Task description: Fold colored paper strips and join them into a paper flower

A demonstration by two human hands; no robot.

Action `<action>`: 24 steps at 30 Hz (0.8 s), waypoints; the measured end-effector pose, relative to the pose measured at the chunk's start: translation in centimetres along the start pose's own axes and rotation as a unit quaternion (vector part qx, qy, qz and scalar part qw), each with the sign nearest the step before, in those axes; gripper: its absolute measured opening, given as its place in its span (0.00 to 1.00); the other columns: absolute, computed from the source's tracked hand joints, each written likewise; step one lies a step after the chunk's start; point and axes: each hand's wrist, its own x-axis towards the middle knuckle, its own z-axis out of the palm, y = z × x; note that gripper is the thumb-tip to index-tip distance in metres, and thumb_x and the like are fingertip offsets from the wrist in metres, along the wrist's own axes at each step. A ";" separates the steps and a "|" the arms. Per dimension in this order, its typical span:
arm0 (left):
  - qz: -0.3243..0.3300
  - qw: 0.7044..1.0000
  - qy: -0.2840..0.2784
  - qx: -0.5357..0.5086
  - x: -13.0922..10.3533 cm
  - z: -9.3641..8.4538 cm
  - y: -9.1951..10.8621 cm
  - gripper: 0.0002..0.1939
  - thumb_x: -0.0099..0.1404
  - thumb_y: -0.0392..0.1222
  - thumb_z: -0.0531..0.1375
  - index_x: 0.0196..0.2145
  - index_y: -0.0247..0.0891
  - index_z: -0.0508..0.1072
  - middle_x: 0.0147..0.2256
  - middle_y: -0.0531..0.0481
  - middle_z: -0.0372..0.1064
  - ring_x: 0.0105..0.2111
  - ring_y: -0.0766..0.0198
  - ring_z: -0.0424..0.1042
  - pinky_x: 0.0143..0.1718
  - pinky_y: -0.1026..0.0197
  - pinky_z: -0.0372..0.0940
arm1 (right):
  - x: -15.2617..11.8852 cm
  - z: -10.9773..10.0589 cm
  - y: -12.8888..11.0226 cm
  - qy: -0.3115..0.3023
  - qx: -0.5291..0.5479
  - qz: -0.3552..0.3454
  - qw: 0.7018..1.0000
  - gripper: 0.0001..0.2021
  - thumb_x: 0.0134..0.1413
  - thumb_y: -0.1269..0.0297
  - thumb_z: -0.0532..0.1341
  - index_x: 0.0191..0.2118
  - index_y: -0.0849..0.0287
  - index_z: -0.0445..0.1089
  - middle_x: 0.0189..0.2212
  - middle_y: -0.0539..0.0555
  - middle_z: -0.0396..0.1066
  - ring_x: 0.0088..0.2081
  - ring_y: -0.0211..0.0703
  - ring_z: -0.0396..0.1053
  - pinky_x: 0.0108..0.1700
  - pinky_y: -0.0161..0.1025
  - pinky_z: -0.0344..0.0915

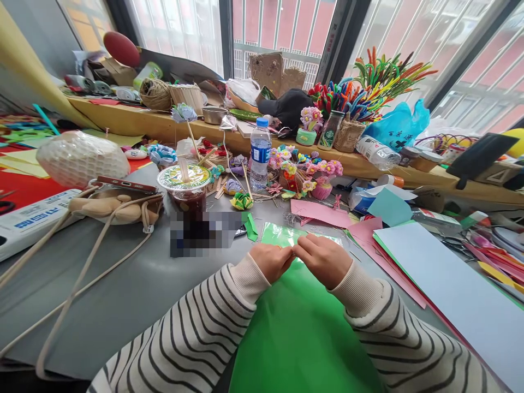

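Note:
My left hand (268, 262) and my right hand (322, 261) meet in front of me, both closed, thumbs and fingers pinched and fingertips touching. Whatever is between the fingers is too hidden to name. Directly below them spreads a large smooth green sheet (305, 333), its top reaching up toward the fingertips. Just beyond the knuckles lies a light green pack in clear, shiny film (282, 234), partly covered by my hands. To its left is a small folded green piece of paper (251, 227).
On the left are a lidded cup of dark drink (184, 191), a corded pouch (117, 204) and a long white box (36, 221). A water bottle (260, 155) stands among handmade flowers (305, 169). Pink paper (321, 213) and white sheets (454, 295) lie right. Behind runs a cluttered wooden ledge (237, 134).

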 end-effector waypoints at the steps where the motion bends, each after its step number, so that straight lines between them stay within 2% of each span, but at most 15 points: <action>1: -0.002 1.000 -0.006 -0.003 0.0 0.0 0.0 0.17 0.63 0.41 0.42 0.25 0.37 0.66 0.13 0.53 0.63 0.14 0.66 0.64 0.15 0.65 0.50 | 0.0 0.0 0.0 0.007 -0.007 -0.010 1.000 0.12 0.53 0.76 0.48 0.24 0.60 0.64 0.20 0.51 0.62 0.23 0.39 0.55 0.24 0.37 0.46; 9: -0.029 0.997 -0.061 -0.035 0.1 -0.1 -0.1 0.14 0.61 0.40 0.44 0.27 0.36 0.67 0.16 0.51 0.65 0.16 0.65 0.66 0.16 0.65 0.53 | 0.2 0.4 -0.1 0.001 -0.052 -0.060 0.997 0.12 0.53 0.75 0.48 0.24 0.60 0.63 0.22 0.51 0.63 0.23 0.39 0.54 0.24 0.39 0.42; 14: -0.039 0.998 -0.049 -0.002 0.3 -0.2 -0.2 0.12 0.61 0.40 0.46 0.28 0.36 0.68 0.16 0.51 0.65 0.16 0.64 0.66 0.16 0.65 0.52 | 0.3 1.0 -0.7 0.018 -0.085 -0.028 0.996 0.11 0.52 0.76 0.49 0.23 0.60 0.63 0.21 0.51 0.63 0.23 0.39 0.54 0.24 0.39 0.42; 17: -0.032 0.999 -0.029 0.017 0.4 0.0 -0.4 0.13 0.62 0.39 0.46 0.28 0.34 0.67 0.15 0.50 0.65 0.16 0.64 0.66 0.16 0.65 0.52 | 0.3 1.5 -1.2 0.017 -0.098 0.020 0.995 0.11 0.51 0.77 0.49 0.24 0.60 0.63 0.22 0.51 0.64 0.24 0.40 0.55 0.24 0.39 0.42; 20: -0.029 0.999 0.004 0.042 0.6 0.3 -0.5 0.15 0.63 0.38 0.44 0.26 0.34 0.67 0.14 0.49 0.63 0.14 0.64 0.64 0.16 0.64 0.50 | 0.4 2.0 -1.8 0.002 -0.070 0.102 0.992 0.10 0.51 0.77 0.49 0.25 0.60 0.63 0.23 0.53 0.64 0.24 0.41 0.56 0.24 0.39 0.44; 22: -0.026 0.997 0.020 0.068 0.7 0.5 -0.6 0.16 0.63 0.37 0.44 0.25 0.33 0.67 0.13 0.49 0.62 0.14 0.64 0.63 0.16 0.64 0.49 | 0.4 2.4 -2.1 -0.028 -0.003 0.183 0.983 0.09 0.51 0.76 0.49 0.25 0.61 0.63 0.23 0.54 0.64 0.25 0.41 0.57 0.24 0.38 0.45; 24: -0.016 0.995 0.026 0.097 0.8 0.6 -0.6 0.15 0.62 0.35 0.46 0.24 0.33 0.68 0.13 0.49 0.62 0.14 0.63 0.63 0.15 0.64 0.48 | 0.5 2.8 -2.2 -0.055 0.132 0.291 0.946 0.08 0.51 0.74 0.49 0.26 0.60 0.62 0.24 0.54 0.63 0.26 0.41 0.58 0.24 0.37 0.47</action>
